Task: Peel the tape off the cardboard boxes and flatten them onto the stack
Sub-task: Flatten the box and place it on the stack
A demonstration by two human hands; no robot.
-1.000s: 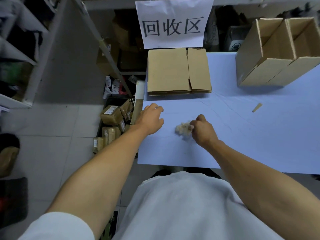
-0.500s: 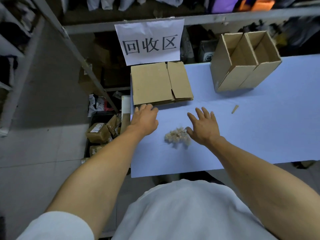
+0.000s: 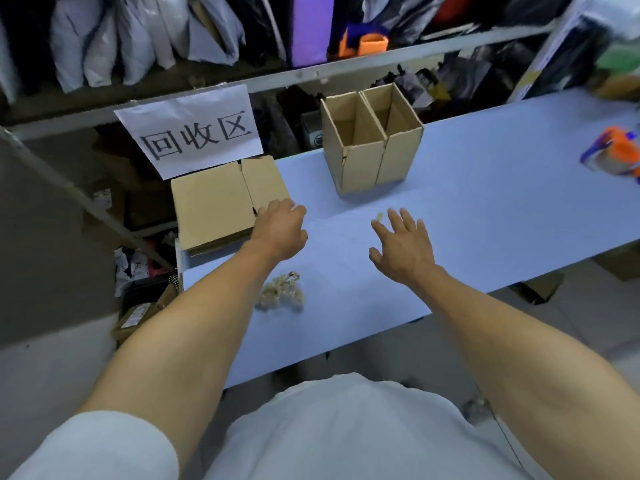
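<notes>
Blue table (image 3: 485, 209) under cluttered shelves. Right hand (image 3: 407, 247) has its fingers spread, holding nothing, above the tabletop. Left hand (image 3: 280, 230) has loosely bent fingers, empty, beside the flat stack (image 3: 214, 206). A tape wad (image 3: 280, 294) lies nearer the body. Two open boxes (image 3: 372, 140) stand upright beyond the hands, touching each other. A sign (image 3: 197, 133) hangs above the stack.

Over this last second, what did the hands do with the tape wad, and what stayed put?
The right hand let go of the crumpled tape wad, opened its fingers and reached forward toward the two upright boxes. The left hand also moved forward, to the near right corner of the flattened cardboard stack. The wad lies loose on the table. Stack, boxes and sign stayed put.
</notes>
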